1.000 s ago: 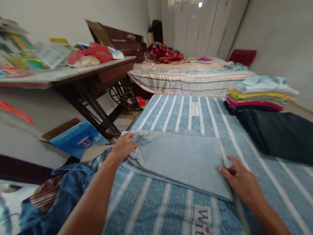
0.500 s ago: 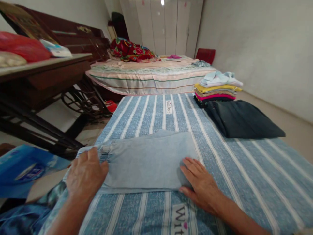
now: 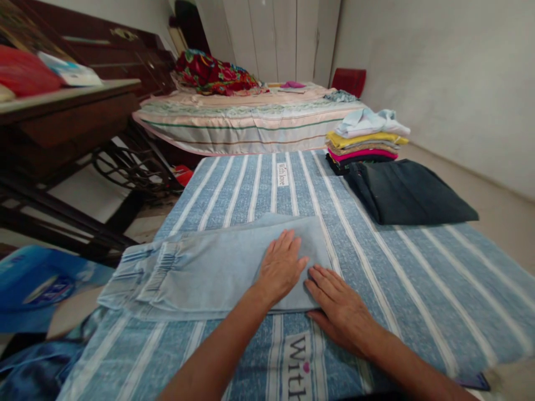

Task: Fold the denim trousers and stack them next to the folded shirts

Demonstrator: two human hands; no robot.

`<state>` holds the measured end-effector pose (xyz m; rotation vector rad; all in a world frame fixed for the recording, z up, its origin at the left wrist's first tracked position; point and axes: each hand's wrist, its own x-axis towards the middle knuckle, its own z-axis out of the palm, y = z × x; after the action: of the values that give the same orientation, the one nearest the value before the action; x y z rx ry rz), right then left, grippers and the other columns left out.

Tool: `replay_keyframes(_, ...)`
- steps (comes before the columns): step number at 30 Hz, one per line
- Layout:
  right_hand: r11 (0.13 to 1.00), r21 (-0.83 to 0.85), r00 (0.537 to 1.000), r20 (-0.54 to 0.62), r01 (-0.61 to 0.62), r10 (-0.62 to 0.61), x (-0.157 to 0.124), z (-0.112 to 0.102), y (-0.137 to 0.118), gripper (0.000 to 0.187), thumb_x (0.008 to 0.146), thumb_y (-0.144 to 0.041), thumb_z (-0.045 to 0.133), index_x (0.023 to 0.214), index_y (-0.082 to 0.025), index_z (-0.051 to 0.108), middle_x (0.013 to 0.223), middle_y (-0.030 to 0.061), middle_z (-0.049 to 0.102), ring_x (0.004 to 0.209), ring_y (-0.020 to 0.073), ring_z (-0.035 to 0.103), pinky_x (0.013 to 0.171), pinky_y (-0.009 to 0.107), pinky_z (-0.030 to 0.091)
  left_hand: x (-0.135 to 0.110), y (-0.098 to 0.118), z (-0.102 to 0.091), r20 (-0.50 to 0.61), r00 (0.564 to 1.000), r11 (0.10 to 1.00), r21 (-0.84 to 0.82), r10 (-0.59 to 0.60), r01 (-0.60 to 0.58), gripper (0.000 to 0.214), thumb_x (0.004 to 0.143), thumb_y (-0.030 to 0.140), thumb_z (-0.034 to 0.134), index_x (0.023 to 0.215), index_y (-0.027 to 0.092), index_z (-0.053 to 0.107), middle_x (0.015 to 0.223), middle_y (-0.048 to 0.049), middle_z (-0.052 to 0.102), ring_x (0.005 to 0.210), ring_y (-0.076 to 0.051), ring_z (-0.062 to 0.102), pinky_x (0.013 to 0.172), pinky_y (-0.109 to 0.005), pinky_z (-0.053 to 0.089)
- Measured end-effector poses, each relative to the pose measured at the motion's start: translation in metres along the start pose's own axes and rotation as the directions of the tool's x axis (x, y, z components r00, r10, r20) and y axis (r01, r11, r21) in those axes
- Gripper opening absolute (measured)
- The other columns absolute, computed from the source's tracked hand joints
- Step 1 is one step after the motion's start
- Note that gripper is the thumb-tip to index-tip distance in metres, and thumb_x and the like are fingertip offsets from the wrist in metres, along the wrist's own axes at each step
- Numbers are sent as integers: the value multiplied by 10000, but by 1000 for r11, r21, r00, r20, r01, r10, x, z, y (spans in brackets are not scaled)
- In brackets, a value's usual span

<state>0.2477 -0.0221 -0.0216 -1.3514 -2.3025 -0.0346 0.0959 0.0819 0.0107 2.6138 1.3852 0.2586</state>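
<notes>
The left hand (image 3: pixel 279 267) lies palm down on the folded pale denim (image 3: pixel 217 273), towards its right end, with the fingers stretched out close together and the thumb held a little apart. Just beside it, the right hand (image 3: pixel 340 312) is flat too, fingertips on the denim's right end and thumb near its close edge; its fingers are straight and side by side, pinching nothing that shows.

The denim reaches leftward from both hands, lying flat, its gathered ends farthest from them. Beneath it spreads a striped cloth (image 3: pixel 225 189), whose large lettering shows just below the left hand.

Beyond the right hand and to its right rests a folded dark garment (image 3: pixel 413 192), with a pile of clothes (image 3: pixel 365 139) just behind. Well ahead of both hands is a bed (image 3: pixel 242 131) bearing a red flowered blanket (image 3: pixel 213 75).

Far to the left of the left hand, a brown surface (image 3: pixel 83 108) carries a red bag (image 3: pixel 27 72); lower on that side are a blue box (image 3: pixel 54 284) and some dark blue cloth (image 3: pixel 37 367).
</notes>
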Motion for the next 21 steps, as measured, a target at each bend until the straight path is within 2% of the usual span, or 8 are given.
replay_keyframes(4,999,43,1000,-26,7,-6,-8,-5,1,404,795,-192,562,1194,-126,557,1294,159,539,1263,284,431,1029,480,405,7,-3,18,-10,1000,1000,23,-6,6,496,903,409,411,1333,162,425,1472,-127,335,1380,-264,243,1113,-497,191)
replay_keyframes(7,990,144,999,-33,4,0,-2,-16,10,391,821,-288,558,1182,-136,567,1269,144,559,1226,269,471,1024,452,411,5,-4,20,-11,1000,1000,24,-15,15,486,905,392,414,1331,160,427,1473,-133,330,1382,-265,237,1113,-501,186)
replay_keyframes(10,974,221,994,-81,-57,77,24,-28,37,328,877,-327,486,1136,-157,595,1173,119,614,1125,222,546,980,387,441,-1,6,11,3,1000,999,-34,-30,30,461,882,323,457,1299,127,460,1452,-160,359,1373,-283,255,1110,-504,197)
replay_keyframes(14,945,154,958,37,-288,285,83,-31,95,297,876,-292,476,1077,-146,639,1054,113,646,1007,228,589,900,365,453,-25,34,-10,-66,998,967,-253,15,-31,349,852,278,482,1159,144,581,1309,-148,523,1256,-280,423,1075,-445,299)
replay_keyframes(16,935,118,933,178,-335,312,113,-24,120,299,836,-299,541,1075,-157,652,1072,107,636,1013,232,581,889,343,437,-44,49,-18,-112,994,903,-429,-6,-43,257,842,273,494,1031,186,645,1133,-125,628,1097,-266,533,994,-415,389)
replay_keyframes(18,934,143,926,248,-326,285,135,-14,139,264,800,-329,595,997,-179,686,1024,71,652,937,200,602,841,287,442,-64,62,-23,-90,988,788,-614,-126,45,165,826,284,531,893,233,673,958,-89,671,936,-243,588,878,-374,456)
replay_keyframes(20,935,180,922,299,-306,245,148,-4,149,238,781,-353,621,931,-188,705,962,39,668,885,174,607,795,244,439,-82,72,-24,70,949,606,-755,-309,252,123,807,309,568,774,241,665,805,-56,668,800,-215,609,752,-326,486)
replay_keyframes(21,934,196,920,316,-300,230,152,0,152,232,778,-362,624,906,-188,709,934,29,672,870,166,606,777,232,435,-89,75,-23,190,904,479,-796,-383,370,122,796,321,583,758,233,659,756,-44,662,756,-203,613,694,-303,489)
